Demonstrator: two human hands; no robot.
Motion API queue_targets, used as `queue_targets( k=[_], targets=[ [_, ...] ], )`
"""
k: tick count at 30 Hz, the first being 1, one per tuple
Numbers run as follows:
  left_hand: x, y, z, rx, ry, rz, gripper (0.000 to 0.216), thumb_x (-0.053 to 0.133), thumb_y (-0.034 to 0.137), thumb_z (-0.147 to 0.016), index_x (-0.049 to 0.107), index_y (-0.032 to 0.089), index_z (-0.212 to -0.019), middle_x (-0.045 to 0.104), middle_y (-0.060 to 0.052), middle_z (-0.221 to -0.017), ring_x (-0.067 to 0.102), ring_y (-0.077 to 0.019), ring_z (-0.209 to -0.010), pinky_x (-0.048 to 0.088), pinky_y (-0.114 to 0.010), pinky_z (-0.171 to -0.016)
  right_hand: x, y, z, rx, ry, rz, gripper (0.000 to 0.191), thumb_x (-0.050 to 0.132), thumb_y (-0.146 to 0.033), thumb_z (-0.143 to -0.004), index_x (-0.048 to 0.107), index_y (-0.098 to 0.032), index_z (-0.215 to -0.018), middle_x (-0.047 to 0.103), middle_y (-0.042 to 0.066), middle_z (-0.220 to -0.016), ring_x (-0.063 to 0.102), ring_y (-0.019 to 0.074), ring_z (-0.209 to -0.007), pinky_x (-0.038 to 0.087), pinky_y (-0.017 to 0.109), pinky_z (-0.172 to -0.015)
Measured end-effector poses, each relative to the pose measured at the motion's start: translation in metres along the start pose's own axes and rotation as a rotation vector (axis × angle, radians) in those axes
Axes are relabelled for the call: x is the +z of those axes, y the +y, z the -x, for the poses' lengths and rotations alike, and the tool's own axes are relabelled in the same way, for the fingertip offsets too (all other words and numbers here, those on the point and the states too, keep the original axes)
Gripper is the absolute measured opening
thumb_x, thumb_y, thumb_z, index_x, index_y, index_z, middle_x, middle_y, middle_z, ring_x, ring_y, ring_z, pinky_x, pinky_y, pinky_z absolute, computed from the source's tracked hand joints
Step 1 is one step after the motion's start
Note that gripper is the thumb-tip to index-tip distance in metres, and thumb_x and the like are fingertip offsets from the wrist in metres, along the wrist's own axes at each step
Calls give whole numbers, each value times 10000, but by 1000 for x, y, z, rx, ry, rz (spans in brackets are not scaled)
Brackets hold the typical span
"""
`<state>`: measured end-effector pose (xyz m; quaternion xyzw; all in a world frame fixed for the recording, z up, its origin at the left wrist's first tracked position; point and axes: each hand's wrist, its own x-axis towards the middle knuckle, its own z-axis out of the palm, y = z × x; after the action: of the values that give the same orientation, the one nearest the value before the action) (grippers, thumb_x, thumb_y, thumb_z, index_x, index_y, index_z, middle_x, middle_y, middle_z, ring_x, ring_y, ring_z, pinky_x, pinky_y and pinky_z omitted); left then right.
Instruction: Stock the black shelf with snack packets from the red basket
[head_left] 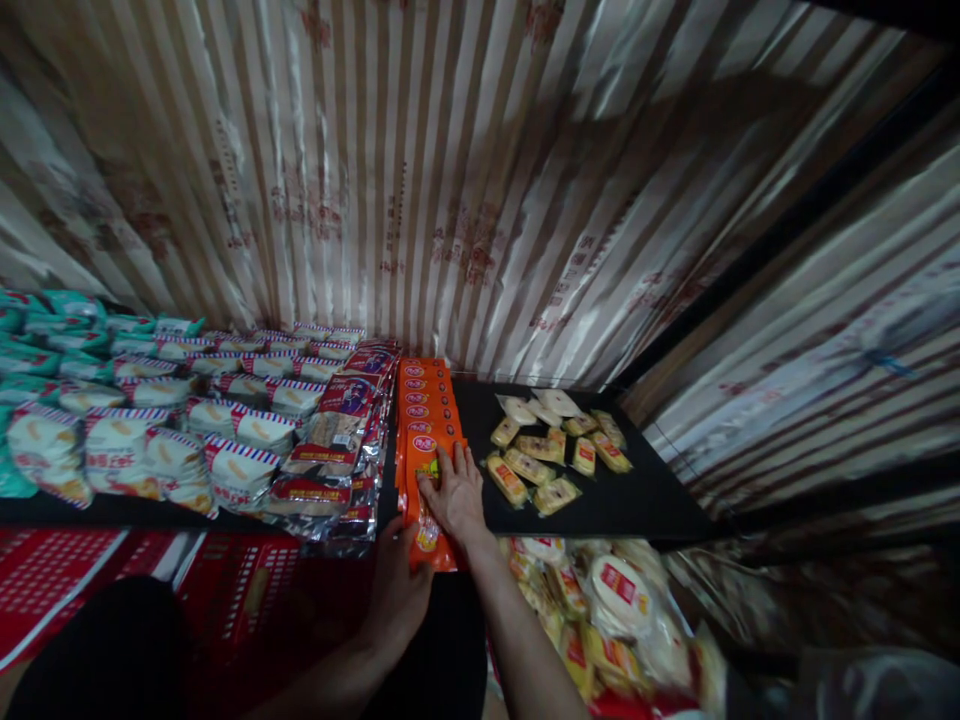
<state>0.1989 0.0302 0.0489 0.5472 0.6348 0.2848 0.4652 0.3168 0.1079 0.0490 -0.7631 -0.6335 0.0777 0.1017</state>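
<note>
An overlapping row of orange snack packets (pixel 427 412) runs from front to back on a black shelf (pixel 637 505). My right hand (pixel 456 492) lies on the front packets, fingers spread and palm down. At their lower left corner, my left hand (pixel 401 585) has its thumb and fingers closed around the edge of an orange packet; its fingertips are partly hidden and dim. Dark red and brown packets (pixel 330 430) with clear edges are stacked just left of the row. To the right lie several small yellow wrapped cakes (pixel 532 470) and a few white ones (pixel 555 402).
White bags with red and blue striped tops (pixel 240 470) and green bags (pixel 79 335) fill the shelf's left side. Below are a red basket (pixel 247 570) and a container of wrapped cakes (pixel 619 595). A striped curtain (pixel 405 180) hangs behind; a dark post (pixel 787 230) slants at right.
</note>
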Motion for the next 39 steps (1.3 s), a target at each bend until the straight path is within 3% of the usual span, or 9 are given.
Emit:
queue_targets(
  k=[7,13,17,20,26,33,39],
  targets=[
    [-5,-3,16,7,-21,-35,553,513,117,-599,578,138,-1148,400,-136,-1382,315,-266,-1325,224,-354,-1112,0,-2,-1,-13,-28,-22,557,480,-445,-838,398,-310,-1372,276,109,-1500,210,308,-1377,256,460,-1034],
    [-4,-4,26,46,-57,-35,544,489,93,-598,595,114,-1131,390,-162,-1383,337,-273,-1318,237,-366,-1113,1,-2,1,-15,2,-21,559,507,-488,-820,433,-320,-1349,282,98,-1497,225,308,-1370,265,460,-1033],
    [2,-22,28,59,-74,-26,540,506,110,-597,598,101,-1129,373,-177,-1411,301,-294,-1344,222,-395,-1124,2,-2,3,-18,27,-23,584,504,-527,-811,421,-329,-1355,287,103,-1494,216,315,-1373,262,466,-1033],
    [6,-44,25,105,-67,-9,508,538,124,-577,631,130,-1076,438,-164,-1374,333,-320,-1325,264,-423,-1109,2,-2,4,-17,59,-13,569,513,-505,-809,440,-324,-1344,311,112,-1482,234,314,-1368,267,457,-1032],
    [2,-68,25,167,125,30,401,541,153,-618,669,206,-995,507,-113,-1317,391,-321,-1288,307,-451,-1087,3,-3,4,-19,83,15,566,520,-494,-801,457,-312,-1334,346,117,-1464,271,312,-1354,282,455,-1021],
    [-16,-59,42,145,120,186,259,551,211,-663,693,207,-880,625,-101,-1105,553,-285,-1094,436,-404,-976,5,-4,3,-13,61,50,588,459,-530,-819,421,-300,-1359,332,115,-1471,263,305,-1356,257,457,-1029],
    [-5,-65,70,81,187,244,199,547,237,-659,662,203,-817,658,-79,-896,618,-245,-871,495,-372,-860,8,-4,3,-10,58,53,621,409,-577,-828,393,-284,-1376,306,118,-1481,257,287,-1355,246,451,-1032]
  ],
)
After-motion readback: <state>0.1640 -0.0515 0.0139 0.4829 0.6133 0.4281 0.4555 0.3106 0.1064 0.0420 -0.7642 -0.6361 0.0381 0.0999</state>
